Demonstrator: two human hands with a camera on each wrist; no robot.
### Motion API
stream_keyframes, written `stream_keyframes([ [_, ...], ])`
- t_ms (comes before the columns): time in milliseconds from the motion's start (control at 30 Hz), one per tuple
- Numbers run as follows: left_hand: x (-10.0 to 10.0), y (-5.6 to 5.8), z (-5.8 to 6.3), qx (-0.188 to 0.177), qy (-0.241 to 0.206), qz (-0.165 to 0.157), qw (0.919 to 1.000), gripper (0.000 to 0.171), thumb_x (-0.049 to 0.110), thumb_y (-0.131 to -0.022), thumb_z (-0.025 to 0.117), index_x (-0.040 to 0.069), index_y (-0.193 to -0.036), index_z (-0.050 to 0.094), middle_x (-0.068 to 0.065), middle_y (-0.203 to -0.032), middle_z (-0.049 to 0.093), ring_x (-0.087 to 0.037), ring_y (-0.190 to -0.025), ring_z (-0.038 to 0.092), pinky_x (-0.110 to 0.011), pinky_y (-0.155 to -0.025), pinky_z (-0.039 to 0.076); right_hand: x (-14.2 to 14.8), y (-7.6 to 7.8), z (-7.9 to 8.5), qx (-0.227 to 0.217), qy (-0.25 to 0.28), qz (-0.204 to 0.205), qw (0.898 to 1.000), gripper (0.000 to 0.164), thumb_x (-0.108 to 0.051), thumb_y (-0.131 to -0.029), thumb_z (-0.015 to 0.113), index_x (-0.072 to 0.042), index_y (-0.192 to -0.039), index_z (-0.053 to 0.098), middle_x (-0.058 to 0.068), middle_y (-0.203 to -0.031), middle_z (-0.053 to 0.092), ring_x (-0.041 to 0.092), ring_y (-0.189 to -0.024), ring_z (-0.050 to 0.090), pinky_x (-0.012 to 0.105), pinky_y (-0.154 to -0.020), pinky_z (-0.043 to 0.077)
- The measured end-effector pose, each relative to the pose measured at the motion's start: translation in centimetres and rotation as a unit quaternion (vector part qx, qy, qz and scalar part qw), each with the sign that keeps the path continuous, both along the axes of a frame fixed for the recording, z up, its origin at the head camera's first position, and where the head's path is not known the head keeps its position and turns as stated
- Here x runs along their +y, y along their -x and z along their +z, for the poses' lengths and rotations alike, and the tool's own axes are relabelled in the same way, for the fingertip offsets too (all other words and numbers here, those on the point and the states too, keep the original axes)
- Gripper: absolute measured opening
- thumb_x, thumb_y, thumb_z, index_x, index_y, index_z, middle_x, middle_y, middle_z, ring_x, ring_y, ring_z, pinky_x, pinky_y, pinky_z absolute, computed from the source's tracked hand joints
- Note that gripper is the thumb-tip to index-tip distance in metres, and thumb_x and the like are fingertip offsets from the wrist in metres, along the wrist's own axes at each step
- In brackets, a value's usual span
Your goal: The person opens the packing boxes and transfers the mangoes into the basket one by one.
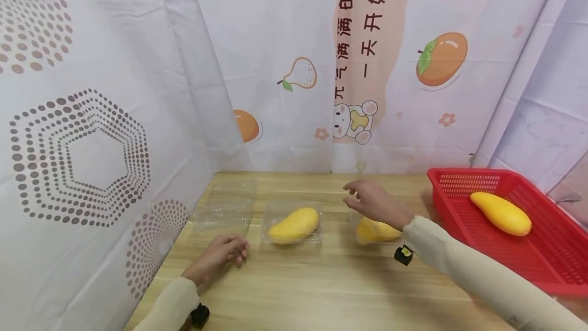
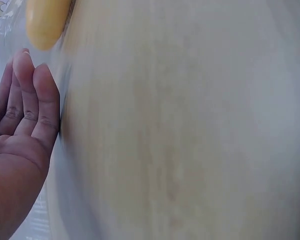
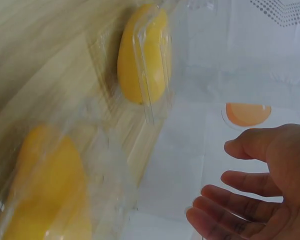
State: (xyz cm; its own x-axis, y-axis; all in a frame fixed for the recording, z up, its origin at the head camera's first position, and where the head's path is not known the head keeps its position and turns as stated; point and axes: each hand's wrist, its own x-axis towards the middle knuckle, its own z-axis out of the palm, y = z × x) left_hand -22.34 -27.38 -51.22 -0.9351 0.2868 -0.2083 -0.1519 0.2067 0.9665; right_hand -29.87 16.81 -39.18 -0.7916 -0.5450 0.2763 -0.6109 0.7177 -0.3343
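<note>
My right hand hovers over a clear plastic box that holds a yellow mango; the forearm and hand hide part of both. In the right wrist view its relaxed fingers are spread apart and grip nothing. A second mango lies in a clear box at the middle of the table. Just left of that box, my left hand is low by the wood, its fingers loosely bent around nothing. Behind the left hand stands a clear plastic box with no fruit in it.
A red plastic basket stands at the right of the wooden table, with one more mango inside. Printed white curtains hang along the table's back and left edges.
</note>
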Motion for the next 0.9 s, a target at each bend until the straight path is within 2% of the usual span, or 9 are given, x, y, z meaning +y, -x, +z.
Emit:
stream_keyframes([
  [133,0.5,0.2,0.0,0.001,0.008,-0.005,1.0000,0.038,0.026,-0.109,0.053,-0.009,-0.114,0.064,-0.016,-0.100,0.067,-0.021,-0.083,0.063,-0.032,-0.073,0.058,-1.1,-0.5,-0.4,-0.005,-0.008,0.006,1.000,0.031,-0.017,-0.096,0.072,0.002,-0.120,0.071,0.015,-0.109,0.073,0.028,-0.094,0.070,0.043,-0.078,0.059],
  [367,1.6,0.7,-0.2,0.005,0.006,-0.016,0.9998,0.037,0.025,-0.110,0.050,-0.009,-0.116,0.064,-0.017,-0.102,0.068,-0.021,-0.084,0.063,-0.033,-0.074,0.059,-2.8,-1.2,-0.7,0.003,-0.008,0.017,1.000,0.030,-0.019,-0.097,0.072,-0.001,-0.122,0.071,0.011,-0.110,0.072,0.029,-0.096,0.070,0.042,-0.079,0.059],
  [533,2.0,0.7,-0.1,0.001,0.003,-0.010,0.9999,0.036,0.023,-0.111,0.048,-0.009,-0.116,0.063,-0.017,-0.103,0.067,-0.021,-0.085,0.063,-0.033,-0.073,0.058,-4.3,-1.4,-0.8,0.010,-0.015,0.042,0.999,0.030,-0.019,-0.097,0.073,-0.001,-0.120,0.071,0.010,-0.106,0.072,0.026,-0.093,0.069,0.039,-0.077,0.058],
  [800,2.9,1.3,0.0,0.013,-0.008,-0.005,0.9999,0.041,0.030,-0.107,0.056,-0.009,-0.117,0.064,-0.018,-0.102,0.067,-0.020,-0.083,0.063,-0.033,-0.073,0.058,-6.1,-2.0,-1.2,0.003,-0.004,0.066,0.998,0.030,-0.021,-0.097,0.073,-0.001,-0.120,0.072,0.012,-0.110,0.072,0.026,-0.094,0.069,0.038,-0.076,0.058],
  [900,3.1,1.5,-0.3,0.004,-0.018,-0.005,0.9998,0.041,0.029,-0.106,0.059,-0.010,-0.117,0.064,-0.017,-0.101,0.067,-0.020,-0.082,0.063,-0.032,-0.073,0.058,-6.8,-2.2,-1.6,0.003,-0.005,0.076,0.997,0.030,-0.021,-0.096,0.074,-0.001,-0.118,0.073,0.013,-0.111,0.073,0.025,-0.094,0.070,0.038,-0.076,0.058],
])
